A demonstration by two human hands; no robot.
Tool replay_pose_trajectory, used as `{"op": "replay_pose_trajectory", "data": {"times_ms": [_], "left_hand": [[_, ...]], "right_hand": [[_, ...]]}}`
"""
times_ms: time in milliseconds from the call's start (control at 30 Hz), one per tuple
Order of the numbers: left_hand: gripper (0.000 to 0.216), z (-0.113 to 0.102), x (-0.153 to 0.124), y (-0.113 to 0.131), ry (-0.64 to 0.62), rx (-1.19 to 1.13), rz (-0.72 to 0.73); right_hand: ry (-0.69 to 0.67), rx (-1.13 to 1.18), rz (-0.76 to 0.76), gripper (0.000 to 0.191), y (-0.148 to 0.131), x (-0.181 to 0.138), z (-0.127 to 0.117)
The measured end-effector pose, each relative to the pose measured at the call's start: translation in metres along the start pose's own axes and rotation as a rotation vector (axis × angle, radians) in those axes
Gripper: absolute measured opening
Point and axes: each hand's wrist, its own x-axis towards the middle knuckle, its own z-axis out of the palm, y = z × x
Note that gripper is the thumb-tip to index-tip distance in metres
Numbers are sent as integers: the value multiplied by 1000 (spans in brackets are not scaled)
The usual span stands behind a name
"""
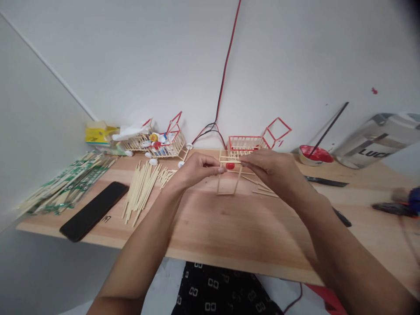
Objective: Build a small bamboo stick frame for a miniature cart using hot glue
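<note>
Between my two hands stands a small frame of pale wooden sticks (226,193) on the table. My left hand (201,169) pinches its upper left part, thumb and fingers pressed together. At the upper right, my right hand (267,164) has its fingers closed on the same frame, near the end of a crosswise stick. Just behind the frame is a small basket cart (247,141) of sticks with a red rim and a red raised handle. A red round cap (230,166) shows through the frame. My right fingertips are partly hidden.
Loose sticks (141,190), a black phone (93,211) and wrapped chopsticks (68,181) lie left. Behind them stand stick carts (169,144) holding bottle caps. Right are a red paint bowl (315,155) with a brush, a plastic container (377,142) and a dark blade (326,180).
</note>
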Motion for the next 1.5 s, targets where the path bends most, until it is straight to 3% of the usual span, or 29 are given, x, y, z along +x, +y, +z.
{"op": "replay_pose_trajectory", "data": {"times_ms": [667, 1200, 1500], "left_hand": [[27, 1, 1, -1, -37, -7, 32], [24, 2, 2, 0, -35, -29, 1], [22, 3, 2, 1, 2, -73, -25]], "right_hand": [[-27, 129, 81, 21, 5, 1, -1], [-52, 412, 422, 29, 1, -10, -7], [-147, 618, 474, 35, 13, -21, 17]]}}
